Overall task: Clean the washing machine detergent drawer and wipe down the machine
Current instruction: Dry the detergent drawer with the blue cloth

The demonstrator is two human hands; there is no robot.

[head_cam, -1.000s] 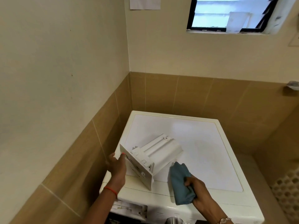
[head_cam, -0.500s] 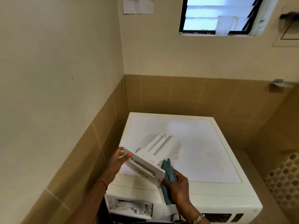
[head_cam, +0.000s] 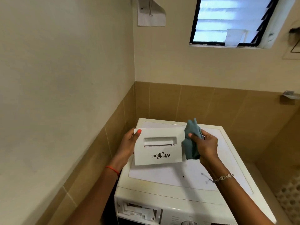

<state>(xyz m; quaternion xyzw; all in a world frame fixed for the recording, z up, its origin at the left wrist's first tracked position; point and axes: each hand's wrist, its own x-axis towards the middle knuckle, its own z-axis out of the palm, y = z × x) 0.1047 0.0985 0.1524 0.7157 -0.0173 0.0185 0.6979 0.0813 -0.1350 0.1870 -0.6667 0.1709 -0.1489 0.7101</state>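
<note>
Left hand [head_cam: 128,147] grips detergent drawer [head_cam: 159,146] | right hand [head_cam: 204,146] holds cloth [head_cam: 191,140] beside it

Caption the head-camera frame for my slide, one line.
Left hand holds the removed Whirlpool detergent drawer front-on over the washing machine, right hand gripping a teal cloth.

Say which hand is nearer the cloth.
Right. The right hand grips the cloth beside the drawer; the left hand holds the drawer's opposite edge, apart from the cloth.
</note>
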